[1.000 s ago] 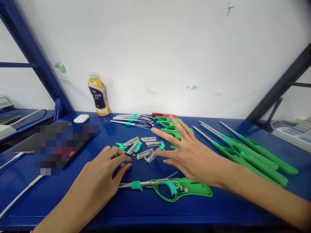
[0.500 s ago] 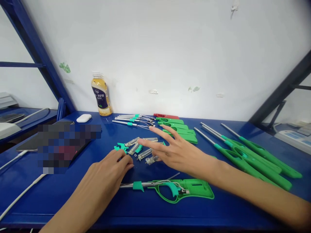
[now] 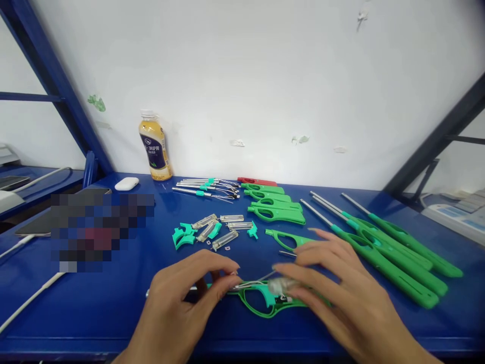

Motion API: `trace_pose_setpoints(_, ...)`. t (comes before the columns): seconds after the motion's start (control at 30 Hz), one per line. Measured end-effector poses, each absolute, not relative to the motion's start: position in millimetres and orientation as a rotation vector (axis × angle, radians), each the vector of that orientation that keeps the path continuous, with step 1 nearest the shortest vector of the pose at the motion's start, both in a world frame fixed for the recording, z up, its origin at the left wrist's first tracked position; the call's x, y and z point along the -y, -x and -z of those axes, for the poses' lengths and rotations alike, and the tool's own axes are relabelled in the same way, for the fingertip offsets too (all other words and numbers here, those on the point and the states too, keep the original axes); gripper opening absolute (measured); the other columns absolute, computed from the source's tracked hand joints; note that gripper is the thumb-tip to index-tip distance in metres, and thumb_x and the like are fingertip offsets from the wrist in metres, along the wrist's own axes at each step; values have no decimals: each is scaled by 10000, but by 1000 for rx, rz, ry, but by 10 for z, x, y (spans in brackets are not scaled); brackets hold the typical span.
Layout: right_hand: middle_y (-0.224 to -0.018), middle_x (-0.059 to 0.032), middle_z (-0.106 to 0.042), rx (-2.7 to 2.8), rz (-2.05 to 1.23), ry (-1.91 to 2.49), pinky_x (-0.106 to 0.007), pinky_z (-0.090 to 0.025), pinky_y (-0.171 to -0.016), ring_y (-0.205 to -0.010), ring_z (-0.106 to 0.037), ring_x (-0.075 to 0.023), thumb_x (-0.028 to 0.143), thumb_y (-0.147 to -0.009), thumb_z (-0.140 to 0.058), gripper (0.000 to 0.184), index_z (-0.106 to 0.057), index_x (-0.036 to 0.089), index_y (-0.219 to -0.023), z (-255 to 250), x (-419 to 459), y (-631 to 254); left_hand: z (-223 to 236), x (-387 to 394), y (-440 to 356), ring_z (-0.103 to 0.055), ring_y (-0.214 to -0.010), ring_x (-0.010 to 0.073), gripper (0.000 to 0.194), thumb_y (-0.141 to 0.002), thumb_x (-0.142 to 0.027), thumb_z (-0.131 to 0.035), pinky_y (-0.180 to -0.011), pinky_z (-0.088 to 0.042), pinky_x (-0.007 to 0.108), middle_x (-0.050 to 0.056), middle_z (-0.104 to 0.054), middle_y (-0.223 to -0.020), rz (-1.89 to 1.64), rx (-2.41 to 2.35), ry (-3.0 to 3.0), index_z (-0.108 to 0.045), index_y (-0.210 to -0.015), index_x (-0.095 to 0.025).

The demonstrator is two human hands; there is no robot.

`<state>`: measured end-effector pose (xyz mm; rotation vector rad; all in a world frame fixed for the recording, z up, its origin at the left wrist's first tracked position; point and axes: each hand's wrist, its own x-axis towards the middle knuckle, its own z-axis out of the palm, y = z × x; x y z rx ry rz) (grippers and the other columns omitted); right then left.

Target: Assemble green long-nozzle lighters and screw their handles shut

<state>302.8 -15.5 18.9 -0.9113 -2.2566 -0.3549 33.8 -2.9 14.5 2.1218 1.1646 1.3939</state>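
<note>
An open green lighter half-shell [image 3: 261,303] with a teal trigger and a metal tube lies on the blue table [image 3: 113,303] near the front edge. My left hand [image 3: 189,293] rests on its tube end, fingers curled and pinched near the wires. My right hand [image 3: 333,283] hovers over the shell's handle, holding a small clear fuel capsule [image 3: 280,286] in its fingertips above the shell. Further back lie several clear capsules [image 3: 225,238] and teal trigger pieces [image 3: 184,235].
Green shell halves [image 3: 275,205] and metal tube assemblies [image 3: 204,187] sit at the back by a yellow drink bottle [image 3: 153,146]. Finished long green lighters [image 3: 382,242] lie at right. A white earbud case [image 3: 127,183], a blurred phone and white cables lie at left.
My right hand reached to the capsule pile, picked one up and drew back with it over the open shell. My left hand shifted from the small parts onto the shell's tube end.
</note>
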Motion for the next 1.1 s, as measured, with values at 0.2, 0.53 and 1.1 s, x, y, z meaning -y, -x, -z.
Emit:
trace_pose_setpoints(0.2,-963,13,-788,2054,325,873,-420,-336,-1260,-1086,-675,-178,148,-1033,-665,151,-773,212,-1118,42,310,-2841,-93,150,-479,-757,-785,97,137,-959,-245,-748,-680,-562,124,-100,-806,-886,-1335,-1123,-1855,-810,-912,-358)
trace_pose_setpoints(0.53,-902,31,-801,2022,464,933,-459,-297,-1286,-1046,-670,-180,174,-1050,-654,196,-822,210,-1145,46,301,-2823,-24,208,-517,-697,-799,122,157,-1012,-380,-686,-633,-523,156,-24,-745,-925,-1124,-1042,-1732,-781,-908,-311)
trace_pose_setpoints(1.1,-861,22,-769,2097,436,945,-491,-212,-1306,-1010,-648,-206,147,-1027,-643,228,-804,210,-1176,77,305,-2856,-14,210,-552,-589,-595,98,225,-1009,-403,-689,-571,-489,191,-42,-613,-704,-1039,-981,-1513,-662,-849,-248)
